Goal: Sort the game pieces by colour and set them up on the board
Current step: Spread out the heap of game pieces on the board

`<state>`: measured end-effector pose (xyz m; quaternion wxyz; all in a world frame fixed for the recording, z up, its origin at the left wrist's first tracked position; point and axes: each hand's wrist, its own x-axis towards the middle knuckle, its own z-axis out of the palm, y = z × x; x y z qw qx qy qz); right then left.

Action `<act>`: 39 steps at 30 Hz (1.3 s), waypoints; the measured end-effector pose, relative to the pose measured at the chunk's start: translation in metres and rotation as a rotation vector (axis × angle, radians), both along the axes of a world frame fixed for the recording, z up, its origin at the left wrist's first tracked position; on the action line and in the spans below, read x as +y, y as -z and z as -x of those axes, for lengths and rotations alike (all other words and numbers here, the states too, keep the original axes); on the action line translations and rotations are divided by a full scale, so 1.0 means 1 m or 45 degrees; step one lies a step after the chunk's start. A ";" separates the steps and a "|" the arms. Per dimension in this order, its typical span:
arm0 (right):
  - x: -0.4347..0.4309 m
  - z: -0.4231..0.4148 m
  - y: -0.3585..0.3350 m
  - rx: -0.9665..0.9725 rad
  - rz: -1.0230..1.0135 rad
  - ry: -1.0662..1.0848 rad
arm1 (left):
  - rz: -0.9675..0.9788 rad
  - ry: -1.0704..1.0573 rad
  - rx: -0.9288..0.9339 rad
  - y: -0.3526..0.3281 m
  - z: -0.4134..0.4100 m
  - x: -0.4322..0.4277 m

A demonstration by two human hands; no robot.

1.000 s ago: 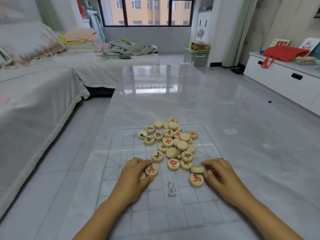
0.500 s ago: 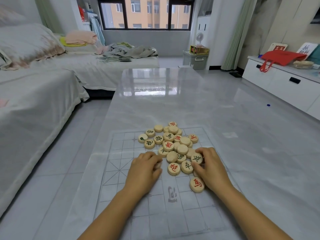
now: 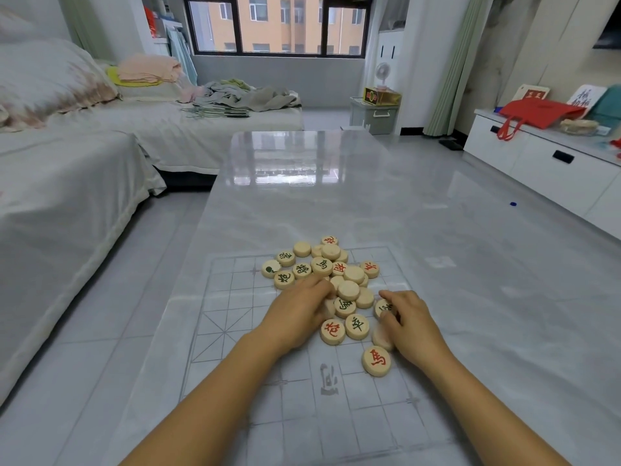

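Observation:
A heap of round wooden game pieces (image 3: 336,274) with red or green characters lies on a clear plastic board (image 3: 235,317) printed with a grid. My left hand (image 3: 299,311) lies on the near left of the heap, its fingers over several pieces. My right hand (image 3: 408,322) grips a green-marked piece (image 3: 383,307) at the heap's right side, with a blank piece (image 3: 381,338) under its thumb. A red-marked piece (image 3: 376,360) lies alone nearest me. Beside it lie a red piece (image 3: 332,331) and a green piece (image 3: 357,326).
The board lies on a long glossy grey table (image 3: 319,196). A covered sofa (image 3: 67,183) runs along the left. A white cabinet (image 3: 544,163) with a red bag (image 3: 537,112) stands at the right. Grey floor tiles flank the table on both sides.
Both hands have moved forward from the near edge of the heap into it. My right hand took hold of a green-marked piece. My left hand left the red piece and covers other pieces.

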<state>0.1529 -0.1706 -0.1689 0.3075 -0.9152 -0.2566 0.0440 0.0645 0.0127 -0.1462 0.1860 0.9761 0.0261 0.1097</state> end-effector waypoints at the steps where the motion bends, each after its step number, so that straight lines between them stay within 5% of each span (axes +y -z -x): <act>1: 0.001 0.001 0.000 -0.010 0.024 -0.010 | 0.030 -0.042 -0.012 -0.001 0.003 0.001; 11: -0.001 0.002 -0.006 0.133 -0.239 0.053 | 0.133 0.029 -0.020 0.014 0.035 0.018; 17: -0.001 0.001 -0.006 0.181 -0.229 0.062 | 0.042 -0.206 -0.067 0.019 0.032 0.015; 21: 0.000 -0.003 -0.006 0.245 -0.265 0.079 | 0.042 -0.072 0.036 0.016 0.032 0.011; 26: 0.003 0.004 -0.005 0.027 -0.014 -0.009 | 0.000 -0.198 -0.004 0.013 0.026 0.012; 39: 0.041 -0.006 -0.015 -0.080 0.010 -0.180 | 0.245 -0.268 -0.095 0.002 0.013 0.013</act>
